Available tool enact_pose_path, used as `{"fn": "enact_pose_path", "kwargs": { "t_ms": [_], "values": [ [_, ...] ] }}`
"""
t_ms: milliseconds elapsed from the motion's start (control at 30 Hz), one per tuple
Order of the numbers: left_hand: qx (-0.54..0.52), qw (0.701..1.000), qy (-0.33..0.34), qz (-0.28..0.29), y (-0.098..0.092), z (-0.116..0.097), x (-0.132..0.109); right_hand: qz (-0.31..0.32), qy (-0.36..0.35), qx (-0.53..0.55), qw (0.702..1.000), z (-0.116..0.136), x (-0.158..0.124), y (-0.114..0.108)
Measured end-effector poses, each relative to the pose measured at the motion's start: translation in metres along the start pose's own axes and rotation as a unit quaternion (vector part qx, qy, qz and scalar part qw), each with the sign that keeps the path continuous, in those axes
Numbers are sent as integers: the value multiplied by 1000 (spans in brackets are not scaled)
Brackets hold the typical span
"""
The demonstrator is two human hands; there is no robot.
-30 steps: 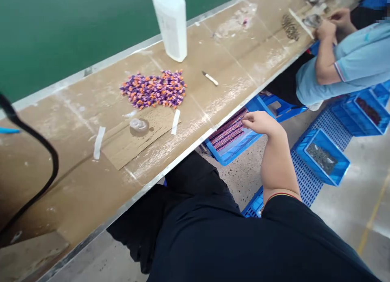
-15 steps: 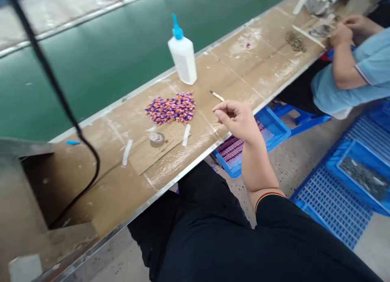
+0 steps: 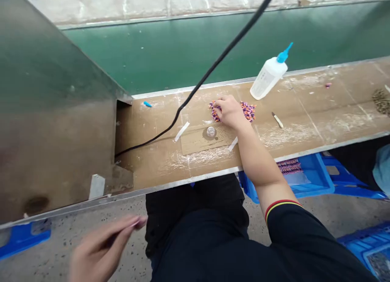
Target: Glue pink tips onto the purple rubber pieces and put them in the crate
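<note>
My right hand [image 3: 230, 112] reaches over a pile of small purple and orange pieces [image 3: 248, 111], its curled fingertips down at the pile's left part. Whatever lies between those fingertips is too small to make out. Off the table's front edge, at lower left, my left hand [image 3: 103, 245] is blurred, thumb and fingers pinched together. A pinkish bit may show at its fingertips. Just in front of the pile, a small round clear container [image 3: 211, 132] sits on a piece of cardboard [image 3: 195, 143].
A white bottle with a blue nozzle [image 3: 268, 78] and a small knife [image 3: 277, 120] are right of the pile. A black cable [image 3: 210, 70] crosses the view. Left stands a metal housing [image 3: 76, 123]; a blue crate [image 3: 317, 178] is below the table edge.
The view has swung left. My right hand has moved from above the table's front edge to the pile, and my left hand has come into view.
</note>
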State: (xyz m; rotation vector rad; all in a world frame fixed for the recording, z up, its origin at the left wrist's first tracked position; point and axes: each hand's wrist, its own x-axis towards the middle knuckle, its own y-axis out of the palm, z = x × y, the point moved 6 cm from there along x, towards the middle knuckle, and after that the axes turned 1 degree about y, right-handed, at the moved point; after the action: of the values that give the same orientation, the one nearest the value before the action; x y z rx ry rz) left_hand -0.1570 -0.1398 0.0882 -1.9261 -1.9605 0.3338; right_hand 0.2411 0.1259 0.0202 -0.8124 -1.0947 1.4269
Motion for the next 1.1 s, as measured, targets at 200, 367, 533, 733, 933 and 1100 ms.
{"fn": "enact_pose_path", "kwargs": {
  "t_ms": [200, 367, 533, 733, 933, 1100],
  "values": [
    [-299, 937, -154, 98, 112, 33, 65, -43, 28, -18, 998, 2, 13, 22],
    [-477, 833, -275, 47, 172, 39, 108, -33, 34, -14, 999, 3, 19, 36],
    [-524, 797, -299, -10, 188, 59, 120, -72, 38, -15, 997, -7, 21, 44],
    [-517, 809, -280, -8, 192, 63, 118, -158, -26, 54, 986, -9, 7, 25],
    [-468, 854, -228, -12, 190, 58, 115, -177, -50, 222, 958, -11, -26, 3],
    [-381, 915, -118, -55, 180, 51, 111, -127, -50, 336, 932, -3, -36, -6]
  ]
}}
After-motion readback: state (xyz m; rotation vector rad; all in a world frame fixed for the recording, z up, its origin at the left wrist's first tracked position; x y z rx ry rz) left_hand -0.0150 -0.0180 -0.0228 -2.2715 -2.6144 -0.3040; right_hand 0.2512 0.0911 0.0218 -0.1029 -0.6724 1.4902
